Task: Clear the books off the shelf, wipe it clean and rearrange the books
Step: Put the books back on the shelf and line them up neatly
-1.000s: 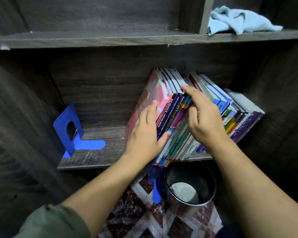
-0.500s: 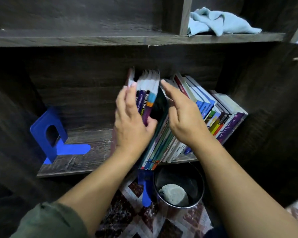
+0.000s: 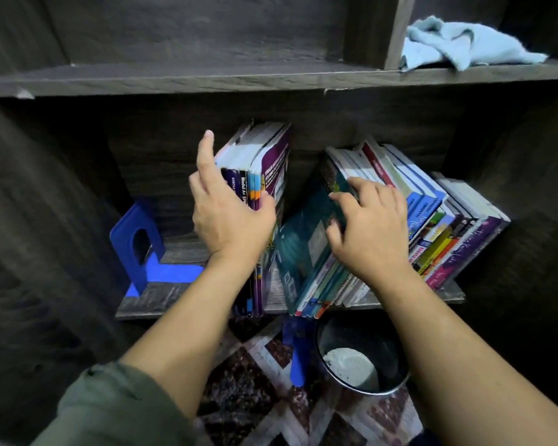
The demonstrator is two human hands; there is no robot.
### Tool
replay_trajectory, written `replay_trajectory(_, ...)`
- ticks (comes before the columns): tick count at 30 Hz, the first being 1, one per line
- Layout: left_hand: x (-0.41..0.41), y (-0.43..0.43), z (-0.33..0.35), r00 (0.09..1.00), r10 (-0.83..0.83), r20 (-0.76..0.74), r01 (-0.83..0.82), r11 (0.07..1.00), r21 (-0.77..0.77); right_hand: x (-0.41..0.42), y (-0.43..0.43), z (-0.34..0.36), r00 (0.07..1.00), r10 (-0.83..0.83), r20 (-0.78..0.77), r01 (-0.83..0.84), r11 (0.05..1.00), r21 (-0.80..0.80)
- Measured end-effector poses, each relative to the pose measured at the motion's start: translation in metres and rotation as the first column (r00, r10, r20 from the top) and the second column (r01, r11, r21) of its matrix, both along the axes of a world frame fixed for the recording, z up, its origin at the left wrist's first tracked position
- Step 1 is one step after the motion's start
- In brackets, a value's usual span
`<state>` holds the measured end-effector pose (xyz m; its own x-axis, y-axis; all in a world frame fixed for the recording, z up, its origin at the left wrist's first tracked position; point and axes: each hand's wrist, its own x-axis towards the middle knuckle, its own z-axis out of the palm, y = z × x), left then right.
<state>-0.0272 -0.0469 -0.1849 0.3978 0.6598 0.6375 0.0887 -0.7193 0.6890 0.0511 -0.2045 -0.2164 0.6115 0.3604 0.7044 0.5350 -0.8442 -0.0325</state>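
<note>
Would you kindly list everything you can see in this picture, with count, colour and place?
shelf: one, dark wood, centre
held books: several, purple and blue spines, upright on the shelf
leaning books: a row, mixed colours, tilted on the shelf's right
bookend: one, blue, on the shelf's left
floor bookend: one, blue, below the shelf beside the bin
cloth: one, light blue, on the upper board, right
bin: one, dark, on the floor
lump: one, white, inside the bin
rug: one, patterned brown and white, on the floor
sleeve: one, green, on the left arm
left hand: grips the held books
right hand: fingers curled on the leaning books
</note>
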Motion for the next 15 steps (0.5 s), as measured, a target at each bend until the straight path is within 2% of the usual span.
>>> replay_trajectory(4, -0.005, 0.029, -0.002, 0.997, -0.027, 0.079, 0.023, 0.998, 0.059, 0.000, 0.002, -0.002, 0.999, -0.018, 0.029, 0.018, 1.000, 0.015)
replay_trajectory(9, -0.007, 0.061, 0.011, 0.993, 0.065, 0.101, -0.070, 0.997, 0.040, 0.002, 0.006, -0.005, 0.998, -0.054, 0.030, 0.053, 0.998, 0.039)
replay_trajectory(15, -0.023, 0.084, 0.033, 0.985, 0.139, 0.106, -0.149, 0.984, 0.095, 0.001, 0.007, -0.007, 0.996, -0.058, 0.065, 0.054, 0.997, 0.056)
